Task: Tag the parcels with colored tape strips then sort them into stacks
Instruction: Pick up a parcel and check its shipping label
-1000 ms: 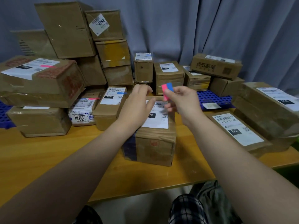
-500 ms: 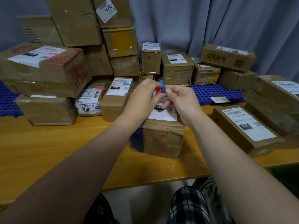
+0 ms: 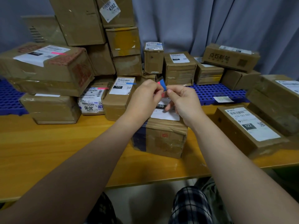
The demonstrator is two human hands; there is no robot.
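A brown parcel [image 3: 161,138] with a white "150" label stands on the wooden table [image 3: 48,147] right in front of me. Above it, my left hand [image 3: 145,97] and my right hand [image 3: 182,101] meet and pinch a small pad of red and blue tape strips [image 3: 162,84] between fingertips. Left of it, another "150" parcel [image 3: 119,96] carries a blue strip. The "3016" parcel [image 3: 93,101] and the big box [image 3: 47,68] at the left each carry a pink strip. A "122" parcel [image 3: 249,128] lies at the right.
Tall stacks of brown boxes [image 3: 103,34] rise at the back left against a grey curtain. Smaller boxes [image 3: 179,68] line the back on a blue perforated mat [image 3: 210,92]. A large box [image 3: 278,101] sits at far right. My plaid-clad knees show below the table edge.
My hands came together over the front parcel, with both sets of fingertips now on the tape pad that the right hand alone held up before. The view shifted slightly downward.
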